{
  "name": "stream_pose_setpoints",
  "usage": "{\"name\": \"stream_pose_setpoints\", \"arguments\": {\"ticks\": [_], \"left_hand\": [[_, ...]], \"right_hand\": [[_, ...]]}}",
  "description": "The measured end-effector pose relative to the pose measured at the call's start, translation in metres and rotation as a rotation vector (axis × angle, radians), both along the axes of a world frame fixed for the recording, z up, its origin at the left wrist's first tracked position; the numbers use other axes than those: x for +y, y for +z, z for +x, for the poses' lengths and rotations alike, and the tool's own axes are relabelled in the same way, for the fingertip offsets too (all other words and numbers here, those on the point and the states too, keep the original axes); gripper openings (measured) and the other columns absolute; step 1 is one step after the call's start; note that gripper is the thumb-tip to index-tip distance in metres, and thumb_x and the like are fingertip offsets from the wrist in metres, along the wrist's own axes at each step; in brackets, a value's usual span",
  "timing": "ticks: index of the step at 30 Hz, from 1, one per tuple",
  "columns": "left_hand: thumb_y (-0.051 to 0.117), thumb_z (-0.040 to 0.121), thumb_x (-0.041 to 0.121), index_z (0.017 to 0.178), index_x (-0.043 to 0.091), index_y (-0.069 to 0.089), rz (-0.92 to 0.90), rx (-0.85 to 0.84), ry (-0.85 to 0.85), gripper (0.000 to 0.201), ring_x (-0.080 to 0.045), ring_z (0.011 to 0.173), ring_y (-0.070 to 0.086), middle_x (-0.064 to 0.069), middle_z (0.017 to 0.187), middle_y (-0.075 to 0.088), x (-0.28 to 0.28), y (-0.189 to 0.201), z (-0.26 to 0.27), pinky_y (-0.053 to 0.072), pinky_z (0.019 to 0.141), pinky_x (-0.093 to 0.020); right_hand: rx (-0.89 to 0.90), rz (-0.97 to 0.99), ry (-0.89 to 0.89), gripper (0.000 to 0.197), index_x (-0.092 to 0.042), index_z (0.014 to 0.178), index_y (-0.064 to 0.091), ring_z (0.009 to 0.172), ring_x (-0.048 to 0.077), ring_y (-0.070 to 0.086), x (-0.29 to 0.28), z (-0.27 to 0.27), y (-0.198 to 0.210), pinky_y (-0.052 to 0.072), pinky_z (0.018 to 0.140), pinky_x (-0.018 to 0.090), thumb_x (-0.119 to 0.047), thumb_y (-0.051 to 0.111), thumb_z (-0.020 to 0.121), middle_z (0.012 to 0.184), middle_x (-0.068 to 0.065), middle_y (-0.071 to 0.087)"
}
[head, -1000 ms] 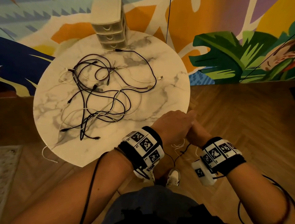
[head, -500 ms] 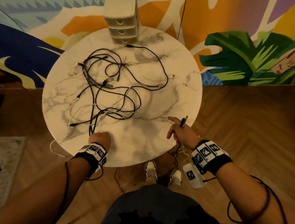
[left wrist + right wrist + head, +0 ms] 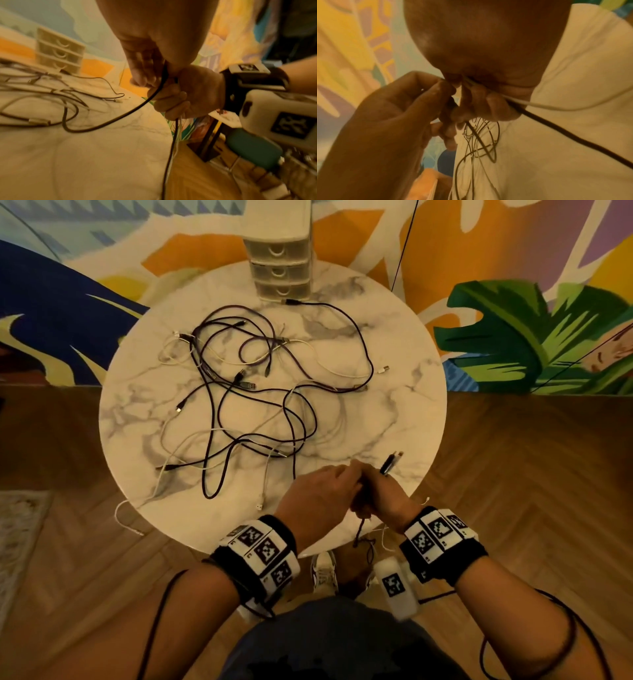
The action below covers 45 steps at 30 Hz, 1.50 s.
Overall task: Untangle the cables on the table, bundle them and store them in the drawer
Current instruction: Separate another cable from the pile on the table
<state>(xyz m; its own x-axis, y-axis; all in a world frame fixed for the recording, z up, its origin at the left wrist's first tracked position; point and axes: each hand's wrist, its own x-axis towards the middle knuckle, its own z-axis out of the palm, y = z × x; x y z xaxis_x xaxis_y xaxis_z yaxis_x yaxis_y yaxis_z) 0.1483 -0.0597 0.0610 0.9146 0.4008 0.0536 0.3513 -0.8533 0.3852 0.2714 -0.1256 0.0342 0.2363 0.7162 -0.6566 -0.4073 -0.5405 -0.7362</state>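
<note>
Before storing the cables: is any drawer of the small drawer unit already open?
No. All three drawers of the drawer unit sit flush and closed.

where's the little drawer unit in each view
Head: drawer unit at top centre, on the table's far edge.
Left wrist: drawer unit upper left, blurred, behind the cables.
Right wrist: not in it.
Shared landmark: the right hand gripping cables.
</note>
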Motion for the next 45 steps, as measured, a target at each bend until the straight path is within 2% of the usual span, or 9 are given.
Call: {"name": "stream_pose_setpoints", "arguments": {"ticks": [5, 10, 17, 21, 25, 31, 34, 39, 45], "left_hand": [[0.049, 0.095, 0.028, 0.102, 0.015, 0.054, -0.248, -0.177, 0.198, 0.016, -0.013, 0.075, 0.050, 0.004, 0.089, 0.055, 0.006, -0.002, 0.013, 0.039, 0.064, -0.024], [0.036, 0.089, 0.062, 0.127, 0.027, 0.042, -0.724, 0.053, 0.261, 0.053, -0.012, 0.093, 0.057, 0.008, 0.107, 0.055, 0.008, -0.023, 0.010, 0.046, 0.080, -0.030], [0.041, 0.097, 0.040, 0.106, 0.013, 0.062, -0.323, 0.251, 0.393, 0.035, -0.024, 0.097, 0.059, -0.005, 0.103, 0.063, 0.077, -0.071, -0.049, 0.040, 0.082, -0.030], [0.032, 0.099, 0.042, 0.088, 0.007, 0.055, -0.177, 0.155, 0.605, 0.043, -0.038, 0.090, 0.057, -0.021, 0.094, 0.062, 0.122, -0.045, -0.042, 0.041, 0.074, -0.039], [0.023, 0.098, 0.048, 0.104, 0.016, 0.060, -0.099, 0.468, 0.395, 0.049, -0.035, 0.096, 0.061, -0.016, 0.103, 0.066, 0.085, -0.039, -0.029, 0.048, 0.080, -0.040], [0.025, 0.099, 0.044, 0.092, 0.019, 0.059, 0.146, 0.478, 0.233, 0.043, -0.028, 0.089, 0.062, -0.005, 0.096, 0.065, 0.018, -0.011, 0.017, 0.043, 0.068, -0.033], [0.031, 0.099, 0.038, 0.095, 0.020, 0.058, 0.111, 0.395, 0.212, 0.033, -0.026, 0.082, 0.062, -0.004, 0.090, 0.063, -0.001, -0.005, 0.032, 0.043, 0.064, -0.034], [0.034, 0.095, 0.053, 0.068, 0.018, 0.046, -0.471, 0.373, 0.313, 0.046, -0.023, 0.073, 0.050, -0.002, 0.076, 0.046, -0.005, -0.046, 0.023, 0.034, 0.063, -0.033], [0.057, 0.087, 0.017, 0.104, 0.008, 0.064, -0.413, 0.306, 0.354, 0.020, -0.029, 0.102, 0.056, -0.013, 0.106, 0.060, 0.055, -0.085, -0.002, 0.039, 0.086, -0.028]], "right_hand": [[-0.028, 0.037, 0.008, 0.062, -0.012, 0.045, 0.042, 0.036, 0.015, 0.027, 0.000, 0.006, 0.002, 0.021, 0.041, 0.024, -0.041, 0.032, 0.100, 0.037, 0.002, 0.034], [0.003, 0.090, -0.168, 0.054, -0.014, 0.054, 0.041, 0.031, 0.011, 0.027, 0.006, 0.027, 0.007, 0.021, 0.037, 0.021, -0.040, 0.029, 0.101, 0.039, -0.003, 0.033], [0.058, 0.220, -0.402, 0.061, -0.019, 0.046, 0.039, 0.029, 0.009, 0.019, -0.011, 0.098, 0.030, 0.012, 0.037, 0.017, -0.041, 0.023, 0.101, 0.037, -0.005, 0.023], [-0.124, 0.181, -0.533, 0.052, -0.013, 0.078, 0.062, 0.034, 0.009, 0.026, -0.025, 0.126, 0.030, 0.016, 0.041, 0.020, -0.042, 0.026, 0.101, 0.040, -0.005, 0.034], [-0.400, 0.078, -0.607, 0.038, -0.016, 0.108, 0.061, 0.041, 0.007, 0.039, -0.036, 0.120, 0.024, 0.030, 0.040, 0.019, -0.036, 0.030, 0.102, 0.056, -0.001, 0.051], [-0.534, 0.260, 0.039, 0.040, -0.018, 0.116, 0.060, 0.043, 0.005, 0.045, -0.026, 0.058, 0.031, 0.040, 0.050, 0.021, -0.038, 0.029, 0.102, 0.051, 0.002, 0.049], [-0.600, 0.090, 0.376, 0.062, -0.020, 0.065, 0.069, 0.040, 0.004, 0.050, -0.019, 0.029, 0.017, 0.040, 0.063, 0.026, -0.052, 0.028, 0.098, 0.038, -0.003, 0.053], [-0.643, -0.090, 0.389, 0.051, -0.018, 0.057, 0.054, 0.052, 0.018, 0.054, -0.021, 0.041, -0.004, 0.045, 0.063, 0.033, -0.044, 0.039, 0.098, 0.051, 0.001, 0.054], [-0.774, -0.138, 0.262, 0.047, -0.019, 0.058, 0.043, 0.050, 0.018, 0.048, -0.034, 0.067, -0.015, 0.039, 0.056, 0.031, -0.047, 0.041, 0.096, 0.056, 0.003, 0.052]]}}
